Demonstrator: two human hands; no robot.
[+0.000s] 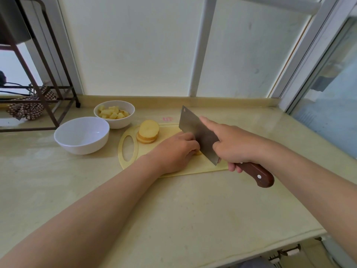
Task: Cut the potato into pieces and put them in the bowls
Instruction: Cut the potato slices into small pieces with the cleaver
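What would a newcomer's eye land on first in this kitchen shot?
The cleaver, gripped by the right hand, edge down on the cutting board beside the left hand, which holds a potato piece. Then the stack of potato slices at the board's far left, and two white bowls left of it: the far bowl holding chunks, the near bowl empty.

Soft daylight through frosted window (pixel 135 45); faint shadows on counter (pixel 173 209); wide-angle bending at edges; mostly sharp.
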